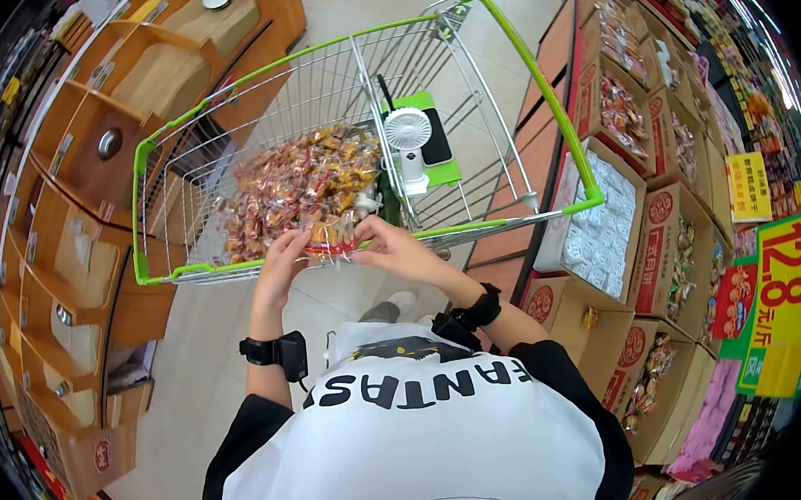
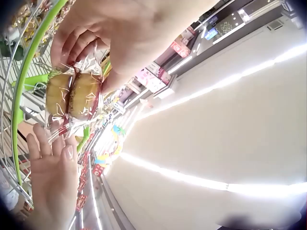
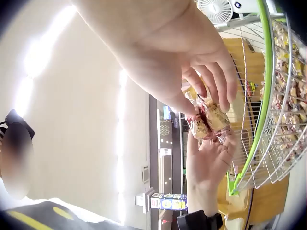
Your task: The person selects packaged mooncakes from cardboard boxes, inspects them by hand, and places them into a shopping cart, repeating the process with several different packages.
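The left hand pinches one end of a clear-wrapped packet, the right hand the other. Likely light, with slick film over cakes that could crumble, it is best taken by its wrapper ends. It is held at the near side of the shopping cart, by a heap of wrapped snacks.

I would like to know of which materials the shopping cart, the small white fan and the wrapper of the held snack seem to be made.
Shopping cart: probably metal, given its shiny silvery wires; the green rim looks like smooth plastic.
White fan: likely moulded plastic, with an evenly coloured guard and body.
Snack wrapper: apparently thin clear plastic film, judging by its crinkles and sharp glints.
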The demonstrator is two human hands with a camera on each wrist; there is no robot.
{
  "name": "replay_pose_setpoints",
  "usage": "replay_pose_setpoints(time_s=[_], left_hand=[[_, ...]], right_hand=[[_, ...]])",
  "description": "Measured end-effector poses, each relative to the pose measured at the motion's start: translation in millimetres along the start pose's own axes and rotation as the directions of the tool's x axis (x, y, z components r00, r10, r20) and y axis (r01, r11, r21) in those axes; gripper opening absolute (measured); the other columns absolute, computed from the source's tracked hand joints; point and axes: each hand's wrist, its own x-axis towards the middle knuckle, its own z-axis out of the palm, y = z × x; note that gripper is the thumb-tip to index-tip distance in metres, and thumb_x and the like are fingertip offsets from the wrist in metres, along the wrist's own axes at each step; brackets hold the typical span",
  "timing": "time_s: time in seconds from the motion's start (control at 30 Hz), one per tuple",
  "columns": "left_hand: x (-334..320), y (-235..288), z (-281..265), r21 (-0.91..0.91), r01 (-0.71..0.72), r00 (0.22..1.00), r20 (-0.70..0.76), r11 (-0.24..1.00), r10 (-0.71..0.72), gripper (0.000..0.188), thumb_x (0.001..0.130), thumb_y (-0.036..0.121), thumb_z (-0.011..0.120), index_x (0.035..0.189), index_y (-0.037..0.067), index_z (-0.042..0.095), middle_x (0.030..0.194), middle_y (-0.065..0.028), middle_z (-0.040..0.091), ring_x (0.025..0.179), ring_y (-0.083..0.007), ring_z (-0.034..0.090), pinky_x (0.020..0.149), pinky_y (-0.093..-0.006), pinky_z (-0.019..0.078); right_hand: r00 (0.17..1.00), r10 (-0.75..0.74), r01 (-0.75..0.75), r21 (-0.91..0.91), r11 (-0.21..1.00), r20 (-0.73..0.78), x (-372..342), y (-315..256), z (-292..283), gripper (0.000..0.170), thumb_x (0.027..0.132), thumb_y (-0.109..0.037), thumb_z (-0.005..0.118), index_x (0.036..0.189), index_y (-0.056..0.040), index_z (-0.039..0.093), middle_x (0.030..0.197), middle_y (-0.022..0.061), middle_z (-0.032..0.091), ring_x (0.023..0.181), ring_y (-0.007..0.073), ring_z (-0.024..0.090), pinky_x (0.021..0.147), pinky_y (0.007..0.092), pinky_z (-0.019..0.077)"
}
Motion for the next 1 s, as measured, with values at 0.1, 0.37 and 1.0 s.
replay_pose_setpoints(time_s=[0.1,0.37,1.0], left_hand=[[5.5,-18.3,-21.3,-0.037,0.036,0.998,-0.052,0.999,-0.038,0.020,0.083,0.026,0.053,0.089,0.008,0.056,0.080,0.0020,0.054,0.074,-0.0070,0.052,0.063,-0.0216,0.0435],[8.1,-34.8,-46.8,-0.043,0.073,0.989,-0.123,0.996,-0.078,0.025,0.085,0.025,0.048,0.094,0.004,0.057,0.082,-0.0023,0.058,0.073,-0.0097,0.054,0.066,-0.0230,0.0440],[34.5,-0.2,-83.4,0.162,-0.098,0.915,-0.373,0.982,0.153,0.033,0.086,0.023,0.043,0.114,0.005,0.049,0.111,-0.0062,0.051,0.093,-0.0135,0.053,0.072,-0.0242,0.0418]], right_hand=[[0.998,0.022,-0.023,0.016,1.000,0.062,13.3,20.8,11.7,0.036,0.076,-0.017,0.062,0.102,0.0001,0.045,0.096,0.0091,0.054,0.075,0.0139,0.056,0.063,0.0262,0.0447],[0.987,0.112,-0.112,-0.003,0.994,0.113,29.0,33.6,33.6,0.058,0.075,-0.021,0.062,0.122,0.0012,0.037,0.102,0.0118,0.054,0.078,0.0147,0.056,0.063,0.0255,0.0445],[0.987,-0.013,0.047,-0.209,0.977,0.161,46.4,14.4,19.4,0.051,0.076,-0.020,0.060,0.120,-0.0027,0.043,0.125,0.0135,0.040,0.099,0.0211,0.052,0.077,0.0286,0.0441]])
